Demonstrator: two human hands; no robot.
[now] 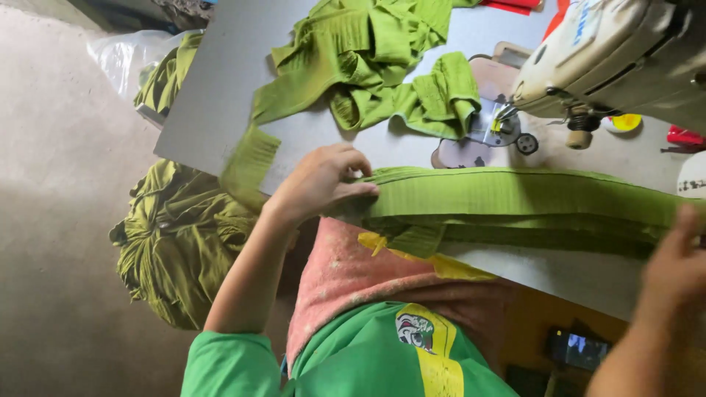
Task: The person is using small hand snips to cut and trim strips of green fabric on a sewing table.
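Grey sewing table: one sewing machine; left hand grip pinching green strip; right hand grip unclear.

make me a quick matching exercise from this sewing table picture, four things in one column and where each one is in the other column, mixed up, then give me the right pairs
Things:
1. left hand
2. folded green strip
3. sewing machine
4. bundle of olive cloth

Places:
A. on the floor, beside the table
B. top right, on the table
C. pinching one end of the strip
D. stretched along the table's near edge

Pairs: 1-C, 2-D, 3-B, 4-A
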